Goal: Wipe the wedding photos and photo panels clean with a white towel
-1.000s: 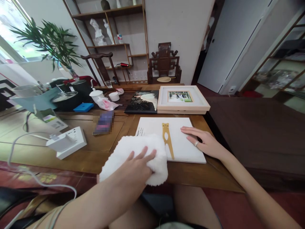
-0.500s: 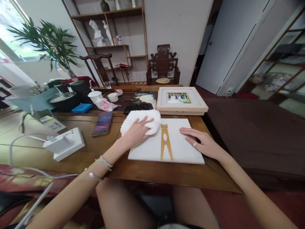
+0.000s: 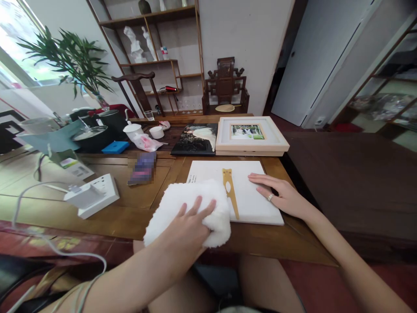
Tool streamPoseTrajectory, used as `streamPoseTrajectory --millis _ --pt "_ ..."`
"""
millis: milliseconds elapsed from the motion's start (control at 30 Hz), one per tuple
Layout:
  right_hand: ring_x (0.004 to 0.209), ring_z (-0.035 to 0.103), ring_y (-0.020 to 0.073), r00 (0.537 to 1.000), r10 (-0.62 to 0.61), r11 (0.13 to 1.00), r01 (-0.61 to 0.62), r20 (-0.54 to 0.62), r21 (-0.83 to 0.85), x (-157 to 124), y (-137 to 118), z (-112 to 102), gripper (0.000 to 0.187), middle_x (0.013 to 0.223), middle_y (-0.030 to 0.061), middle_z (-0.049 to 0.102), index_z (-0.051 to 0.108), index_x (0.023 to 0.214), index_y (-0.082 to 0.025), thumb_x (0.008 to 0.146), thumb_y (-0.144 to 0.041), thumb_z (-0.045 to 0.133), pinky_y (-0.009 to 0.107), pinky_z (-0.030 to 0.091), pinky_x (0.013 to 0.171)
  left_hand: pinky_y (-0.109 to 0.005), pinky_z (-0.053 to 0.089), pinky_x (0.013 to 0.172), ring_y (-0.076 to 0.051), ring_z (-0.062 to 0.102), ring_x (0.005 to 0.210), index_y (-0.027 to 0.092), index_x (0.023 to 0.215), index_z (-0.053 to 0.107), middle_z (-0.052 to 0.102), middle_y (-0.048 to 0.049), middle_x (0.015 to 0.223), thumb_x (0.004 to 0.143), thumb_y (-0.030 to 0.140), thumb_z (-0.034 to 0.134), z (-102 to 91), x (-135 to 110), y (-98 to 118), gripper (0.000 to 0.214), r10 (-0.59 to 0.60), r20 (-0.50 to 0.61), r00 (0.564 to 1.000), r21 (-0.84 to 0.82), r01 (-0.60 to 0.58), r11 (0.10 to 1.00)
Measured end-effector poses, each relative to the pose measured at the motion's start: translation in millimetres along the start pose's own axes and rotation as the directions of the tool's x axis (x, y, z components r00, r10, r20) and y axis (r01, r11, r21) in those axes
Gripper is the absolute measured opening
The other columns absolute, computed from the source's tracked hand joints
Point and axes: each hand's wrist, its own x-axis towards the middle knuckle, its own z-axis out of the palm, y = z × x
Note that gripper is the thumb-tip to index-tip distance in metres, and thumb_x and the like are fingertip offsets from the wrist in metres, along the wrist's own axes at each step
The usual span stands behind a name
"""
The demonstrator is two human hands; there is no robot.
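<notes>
A white flat board (image 3: 250, 195) with a gold stand piece (image 3: 230, 191) lies on the wooden table (image 3: 143, 200) in front of me. My left hand (image 3: 189, 224) presses a fluffy white cloth (image 3: 182, 204) onto the board's near left corner, fingers curled into the cloth. My right hand (image 3: 282, 195) lies flat on the board's right edge, fingers stretched out, a ring on one finger.
Behind the board lie a white photo frame (image 3: 250, 135) and a dark photo print (image 3: 197, 138). To the left sit a power strip (image 3: 93, 195) with cable, a blue box (image 3: 114, 147), cups, pots and a plant (image 3: 70, 61). Shelves and a carved chair stand behind.
My left hand has pulled the cloth from the board's far left corner back to the near left corner. My right hand has stayed on the board's right side.
</notes>
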Motion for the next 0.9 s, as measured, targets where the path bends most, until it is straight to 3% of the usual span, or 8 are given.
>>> streamPoseTrajectory --millis 100,200,300,433,567,700,800,900 --pt "0.124 0.051 0.0239 1.0 -0.008 1.0 0.008 0.003 0.005 0 -1 -1 0.036 0.132 0.0034 0.057 0.059 0.123 -0.025 0.09 -0.029 0.047 0.045 0.039 0.107 -0.052 0.038 0.102 -0.036 0.028 0.135 0.018 0.107 0.064 0.03 -0.0089 0.149 0.084 0.012 0.052 -2.9 14 -16 0.027 -0.058 0.029 0.998 0.001 0.058 0.998" --pt "0.123 0.051 0.0246 1.0 -0.007 1.0 0.007 -0.002 0.019 0 -1 -1 0.035 0.131 0.0034 0.058 0.059 0.123 -0.026 0.09 -0.03 0.047 0.046 0.04 0.106 -0.046 0.035 0.103 -0.033 0.032 0.134 0.014 0.098 0.065 0.037 -0.0133 0.145 0.09 0.019 0.046 -9.3 39 -38 0.021 -0.098 -0.054 0.994 -0.006 0.098 0.995" --pt "0.123 0.051 0.0248 1.0 -0.005 0.999 0.005 -0.003 0.036 0 0 -1 0.035 0.131 0.0035 0.058 0.059 0.123 -0.027 0.09 -0.031 0.048 0.046 0.039 0.106 -0.04 0.044 0.091 -0.029 0.056 0.111 0.012 0.088 0.063 0.063 -0.0166 0.114 0.097 0.036 0.033 -15.7 63 -59 0.04 -0.174 -0.184 0.967 -0.061 0.166 0.984" --pt "0.124 0.05 0.0249 1.0 -0.006 0.999 0.006 0.003 0.037 0 1 0 0.035 0.132 0.0033 0.057 0.059 0.123 -0.027 0.09 -0.031 0.048 0.046 0.039 0.106 -0.036 0.047 0.076 -0.026 0.063 0.083 0.014 0.082 0.062 0.068 -0.011 0.088 0.096 0.048 0.023 -24.2 92 -68 0.054 -0.171 -0.267 0.948 -0.131 0.14 0.981" --pt "0.124 0.05 0.0245 1.0 -0.008 1.0 0.008 0.01 0.028 1 3 0 0.036 0.133 0.0035 0.056 0.058 0.124 -0.027 0.09 -0.031 0.047 0.046 0.038 0.106 -0.036 0.048 0.078 -0.026 0.063 0.088 0.012 0.089 0.064 0.068 -0.0121 0.092 0.097 0.043 0.029 -25.4 122 -47 0.048 -0.076 -0.287 0.955 -0.09 0.052 0.995" --pt "0.123 0.051 0.0245 1.0 -0.021 1.0 0.021 0.006 0.018 1 3 0 0.035 0.131 0.004 0.057 0.058 0.123 -0.027 0.09 -0.031 0.047 0.045 0.04 0.105 -0.048 0.045 0.088 -0.036 0.052 0.114 0.009 0.103 0.065 0.059 -0.0184 0.12 0.092 0.025 0.043 -15.8 135 -15 0.029 -0.029 -0.308 0.951 0.032 0.041 0.999" --pt "0.123 0.052 0.0248 1.0 -0.024 1.0 0.024 0.0 0.02 1 3 0 0.034 0.13 0.0054 0.059 0.06 0.122 -0.026 0.09 -0.031 0.047 0.044 0.042 0.104 -0.06 0.04 0.092 -0.045 0.038 0.125 0.009 0.103 0.067 0.044 -0.0198 0.138 0.088 0.012 0.044 -7.1 121 10 0.027 -0.078 -0.261 0.962 0.102 0.107 0.989" --pt "0.123 0.052 0.0249 1.0 -0.015 1.0 0.015 -0.008 0.017 1 3 0 0.034 0.13 0.0046 0.059 0.061 0.12 -0.026 0.09 -0.031 0.047 0.045 0.041 0.105 -0.063 0.039 0.093 -0.047 0.037 0.126 0.011 0.102 0.068 0.039 -0.0192 0.142 0.087 0.009 0.041 -0.9 89 35 0.031 -0.041 -0.221 0.975 0.146 0.074 0.986"
